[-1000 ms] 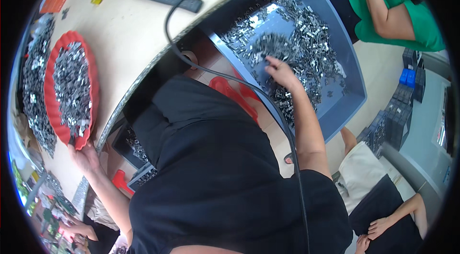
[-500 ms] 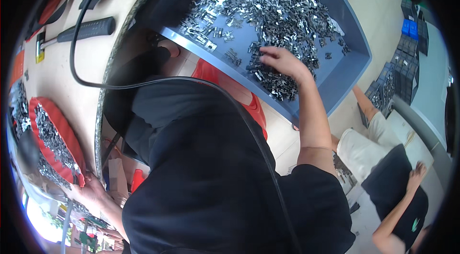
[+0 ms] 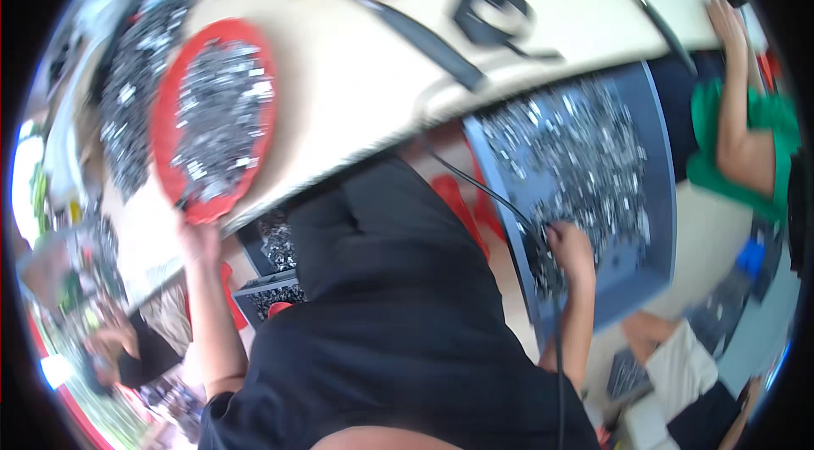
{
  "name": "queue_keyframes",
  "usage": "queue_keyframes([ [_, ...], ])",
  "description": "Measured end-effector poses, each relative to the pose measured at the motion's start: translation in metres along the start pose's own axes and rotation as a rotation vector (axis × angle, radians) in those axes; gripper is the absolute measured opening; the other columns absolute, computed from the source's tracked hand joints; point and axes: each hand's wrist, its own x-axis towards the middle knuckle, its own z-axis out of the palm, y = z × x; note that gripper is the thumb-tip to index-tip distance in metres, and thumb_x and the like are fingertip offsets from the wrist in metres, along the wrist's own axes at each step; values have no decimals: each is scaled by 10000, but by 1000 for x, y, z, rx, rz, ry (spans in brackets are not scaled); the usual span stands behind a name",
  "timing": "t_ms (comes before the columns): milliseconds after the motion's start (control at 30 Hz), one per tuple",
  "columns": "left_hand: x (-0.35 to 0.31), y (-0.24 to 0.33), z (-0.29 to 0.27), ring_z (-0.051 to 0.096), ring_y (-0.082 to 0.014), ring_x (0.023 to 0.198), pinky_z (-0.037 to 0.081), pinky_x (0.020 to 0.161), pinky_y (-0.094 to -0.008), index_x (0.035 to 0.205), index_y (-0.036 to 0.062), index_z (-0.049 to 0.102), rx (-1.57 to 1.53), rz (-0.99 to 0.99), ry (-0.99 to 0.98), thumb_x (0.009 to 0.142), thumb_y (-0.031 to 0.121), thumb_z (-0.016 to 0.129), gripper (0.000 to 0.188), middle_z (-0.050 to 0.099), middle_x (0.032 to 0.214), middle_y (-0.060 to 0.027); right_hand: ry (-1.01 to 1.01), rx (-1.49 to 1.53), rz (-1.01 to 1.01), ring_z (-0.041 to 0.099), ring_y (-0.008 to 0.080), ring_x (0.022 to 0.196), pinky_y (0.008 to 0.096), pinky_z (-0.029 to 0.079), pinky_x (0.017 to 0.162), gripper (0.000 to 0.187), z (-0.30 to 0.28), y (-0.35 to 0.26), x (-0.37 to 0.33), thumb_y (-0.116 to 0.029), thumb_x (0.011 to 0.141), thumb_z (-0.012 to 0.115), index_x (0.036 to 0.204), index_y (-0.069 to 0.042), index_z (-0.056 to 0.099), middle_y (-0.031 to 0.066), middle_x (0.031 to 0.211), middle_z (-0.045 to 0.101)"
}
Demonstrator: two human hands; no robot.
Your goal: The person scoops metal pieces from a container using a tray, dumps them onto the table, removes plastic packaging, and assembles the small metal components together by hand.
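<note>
My left hand grips the near rim of a red oval tray on the table. Small silvery metal clips are heaped in the tray. At the right, my right hand is inside a large blue-grey bin, over a spread of small metal parts. Its fingers are curled together; blur hides what lies between them. A black cable runs past that hand.
A hammer and black straps lie on the table. More metal parts are piled left of the tray. A co-worker in green stands beyond the bin. Smaller bins of parts sit below the table edge.
The view has swung left, bringing the tray and table further into the picture. My right hand stays in the bin, its fingers more curled; my left hand remains at the tray's rim.
</note>
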Motion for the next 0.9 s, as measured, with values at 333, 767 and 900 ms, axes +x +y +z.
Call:
queue_keyframes([
  [333,-32,25,-4,560,-158,588,416,408,-248,1054,56,440,-141,-146,167,824,189,377,274,578,843,-64,33,103,-696,569,321,691,363,451,609,195,-19,-177,-45,-187,775,520,826,-11,590,181,758,577],
  [767,-93,41,-72,543,-152,552,397,348,-228,1124,45,382,-262,86,430,779,100,370,349,537,861,-87,553,261,-882,288,368,1168,384,252,966,581,-48,-519,125,-271,789,490,1226,45,276,283,1260,264],
  [900,-108,26,-101,577,-180,706,477,491,-259,1170,32,353,-295,185,416,755,102,412,424,527,971,-102,572,39,-707,232,366,1203,389,197,996,617,-25,-559,149,-357,794,455,1232,38,275,306,1260,241],
])
